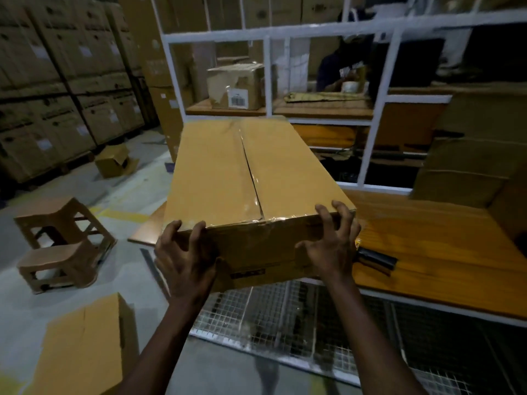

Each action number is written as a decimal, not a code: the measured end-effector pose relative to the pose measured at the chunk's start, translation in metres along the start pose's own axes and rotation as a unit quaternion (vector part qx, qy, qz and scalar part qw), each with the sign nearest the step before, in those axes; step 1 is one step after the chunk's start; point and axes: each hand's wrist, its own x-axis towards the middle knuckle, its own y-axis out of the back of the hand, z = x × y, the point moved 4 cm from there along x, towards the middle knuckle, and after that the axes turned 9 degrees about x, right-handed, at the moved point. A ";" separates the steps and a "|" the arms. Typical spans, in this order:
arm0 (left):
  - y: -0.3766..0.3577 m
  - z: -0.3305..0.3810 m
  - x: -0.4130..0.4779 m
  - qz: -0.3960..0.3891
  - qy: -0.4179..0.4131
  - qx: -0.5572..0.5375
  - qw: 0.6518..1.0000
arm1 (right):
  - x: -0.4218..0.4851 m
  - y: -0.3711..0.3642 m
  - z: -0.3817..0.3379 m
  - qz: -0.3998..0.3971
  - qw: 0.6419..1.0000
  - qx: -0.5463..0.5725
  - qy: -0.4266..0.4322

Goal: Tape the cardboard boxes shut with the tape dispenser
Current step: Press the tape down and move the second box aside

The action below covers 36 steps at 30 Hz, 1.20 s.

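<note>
- We are counting two hands near us: left hand (185,260), right hand (332,243).
- We are counting four single boxes: taped box (245,172) in the middle, closed box (82,346) near left, open box (114,162) far left, shelf box (236,86) far.
- We are counting two stools at left: far stool (57,209), near stool (54,258).
- We are counting one tape roll (350,86) far right.

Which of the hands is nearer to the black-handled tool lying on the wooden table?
Right. The right hand grips the near right corner of the box, just beside the tool; the left hand grips its near left corner, farther away.
</note>
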 end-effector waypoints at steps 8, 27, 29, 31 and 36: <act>0.020 0.193 -0.016 0.019 -0.054 -0.078 0.995 | 0.004 0.188 0.096 0.080 0.995 -0.059 -0.020; -0.063 0.490 -0.120 -0.193 -0.179 -0.186 0.947 | -0.088 0.431 0.300 0.111 0.940 -0.238 -0.216; -0.077 0.499 -0.137 -0.222 -0.193 -0.169 0.941 | -0.099 0.423 0.318 0.074 0.926 -0.266 -0.256; -0.090 0.506 -0.157 -0.255 -0.225 -0.149 0.929 | -0.112 0.414 0.336 0.045 0.912 -0.284 -0.292; -0.106 0.511 -0.176 -0.245 -0.293 -0.132 0.915 | -0.113 0.396 0.339 0.064 0.911 -0.266 -0.308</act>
